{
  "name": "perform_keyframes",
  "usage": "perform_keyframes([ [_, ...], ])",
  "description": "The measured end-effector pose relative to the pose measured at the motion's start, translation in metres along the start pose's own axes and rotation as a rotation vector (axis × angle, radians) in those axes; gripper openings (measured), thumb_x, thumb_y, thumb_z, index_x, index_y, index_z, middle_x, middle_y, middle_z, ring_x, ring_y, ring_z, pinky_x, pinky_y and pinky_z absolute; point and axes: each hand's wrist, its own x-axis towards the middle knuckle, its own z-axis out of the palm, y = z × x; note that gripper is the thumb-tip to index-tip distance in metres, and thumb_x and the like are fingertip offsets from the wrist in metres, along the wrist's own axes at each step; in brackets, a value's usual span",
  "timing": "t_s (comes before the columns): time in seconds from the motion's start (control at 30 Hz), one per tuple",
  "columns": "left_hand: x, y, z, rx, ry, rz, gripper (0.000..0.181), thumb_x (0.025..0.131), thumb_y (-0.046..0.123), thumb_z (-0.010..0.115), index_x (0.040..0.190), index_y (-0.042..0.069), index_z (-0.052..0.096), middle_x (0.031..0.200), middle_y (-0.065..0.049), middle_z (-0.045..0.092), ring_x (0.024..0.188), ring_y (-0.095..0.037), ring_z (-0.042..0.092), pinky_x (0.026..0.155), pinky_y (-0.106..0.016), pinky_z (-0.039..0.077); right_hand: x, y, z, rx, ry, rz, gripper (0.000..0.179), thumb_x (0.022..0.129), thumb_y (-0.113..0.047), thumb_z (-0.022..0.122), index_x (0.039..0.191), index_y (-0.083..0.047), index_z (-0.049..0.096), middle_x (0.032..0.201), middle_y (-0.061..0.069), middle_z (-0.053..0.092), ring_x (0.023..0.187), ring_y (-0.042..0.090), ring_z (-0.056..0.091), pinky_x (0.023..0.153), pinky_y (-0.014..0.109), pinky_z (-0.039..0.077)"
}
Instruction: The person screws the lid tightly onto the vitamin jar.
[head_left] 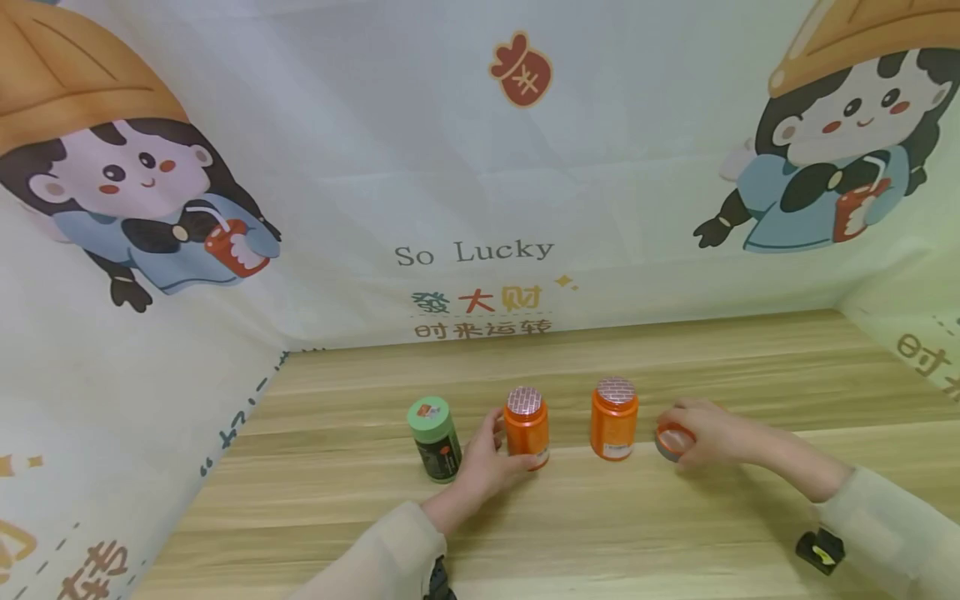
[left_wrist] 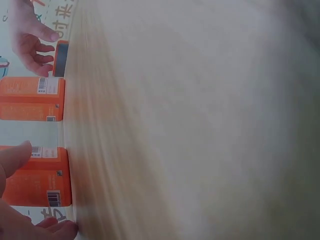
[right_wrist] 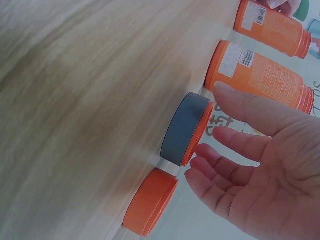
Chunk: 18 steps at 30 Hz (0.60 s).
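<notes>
I've got the left hand (head_left: 486,468) around the left orange bottle (head_left: 527,432), short of the table's (head_left: 600,533) far edge, can't tell if clamped; green-lidded jar (head_left: 439,455) just left. My right hand (head_left: 708,431), fingers apart, is at the grey cap (right_wrist: 184,131), toward the right edge, orange cap (right_wrist: 150,202) near it.

Soft light casts faint shadows on the tabletop (head_left: 600,525).

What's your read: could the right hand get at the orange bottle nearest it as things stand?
Probably yes: the orange bottle stands upright with nothing over it, close beside the right hand. Only the low grey-sided lid at the fingers lies between, seemingly little obstacle.
</notes>
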Motion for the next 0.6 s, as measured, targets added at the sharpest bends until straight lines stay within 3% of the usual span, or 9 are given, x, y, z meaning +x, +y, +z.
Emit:
perform_keyframes([
  [0.13, -0.0001, 0.0011, 0.0018, -0.007, 0.01, -0.003, 0.08, 0.069, 0.009, 0.079, 0.136, 0.003, 0.035, 0.132, -0.024, 0.045, 0.119, -0.043, 0.044, 0.098, -0.051, 0.036, 0.0001, 0.0016, 0.0002, 0.014, -0.003, 0.005, 0.043, 0.061, -0.012, 0.079, 0.099, -0.003, 0.06, 0.089, 0.006, 0.052, 0.079, 0.021, 0.048, 0.066, 0.032, 0.042],
  [0.4, 0.0006, 0.0013, 0.003, -0.015, 0.008, 0.01, 0.073, 0.07, 0.006, 0.077, 0.132, 0.001, 0.039, 0.127, -0.023, 0.049, 0.117, -0.04, 0.048, 0.097, -0.049, 0.038, -0.0003, 0.0044, -0.0002, 0.007, -0.009, 0.042, 0.044, 0.062, -0.013, 0.079, 0.1, -0.001, 0.06, 0.091, 0.009, 0.053, 0.081, 0.023, 0.049, 0.068, 0.037, 0.045],
  [0.6, 0.0012, 0.0008, 0.0051, 0.008, 0.009, 0.029, 0.071, 0.07, 0.007, 0.078, 0.131, 0.001, 0.041, 0.126, -0.022, 0.051, 0.115, -0.039, 0.05, 0.096, -0.048, 0.04, -0.0012, 0.0073, -0.0008, 0.002, -0.004, 0.037, 0.043, 0.062, -0.012, 0.079, 0.099, 0.001, 0.061, 0.087, 0.008, 0.051, 0.076, 0.021, 0.048, 0.066, 0.033, 0.043],
])
